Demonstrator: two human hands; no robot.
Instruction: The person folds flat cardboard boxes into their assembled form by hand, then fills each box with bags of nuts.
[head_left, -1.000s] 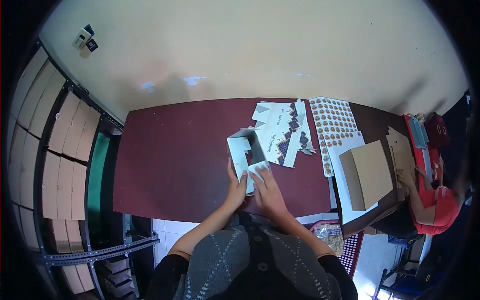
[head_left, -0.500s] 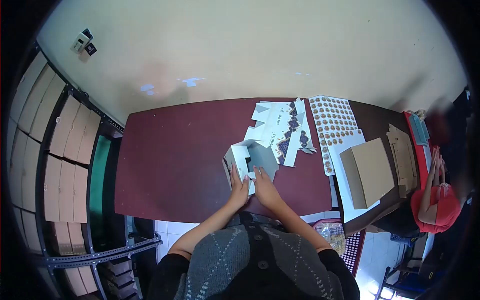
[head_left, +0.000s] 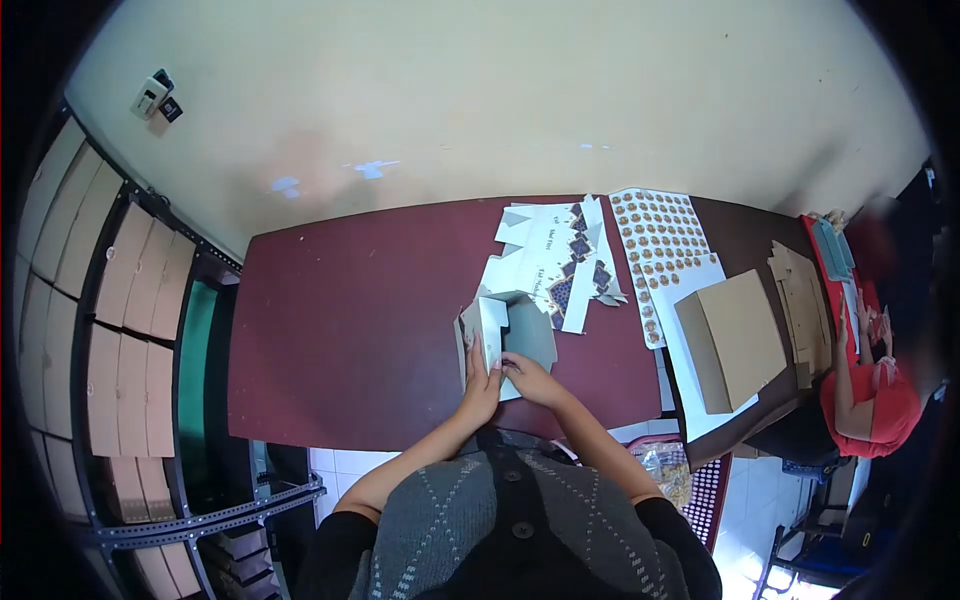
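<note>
A partly folded white cardboard box [head_left: 488, 315] stands near the front edge of the maroon table, its grey inner side showing on the right. My left hand [head_left: 480, 388] lies along the box's left part, fingers pointing away from me and holding it. With bent fingers, my right hand [head_left: 533, 380] grips the near edge of the box; its fingertips are partly hidden inside. Just behind the box lie flat printed box blanks [head_left: 545, 255], white with dark blue patterned shapes and lettering.
Sheets of round stickers [head_left: 660, 235] lie right of the blanks. A brown carton [head_left: 735, 340] and flat cardboard pieces [head_left: 800, 310] are on the dark right-hand table. A person in red [head_left: 880, 400] sits beyond. Shelves of boxes [head_left: 120, 380] stand left; a basket [head_left: 708, 500] is below.
The box has turned slightly and moved a little to the right. My right hand's fingers have gone from stretched along the box to bent at its near edge.
</note>
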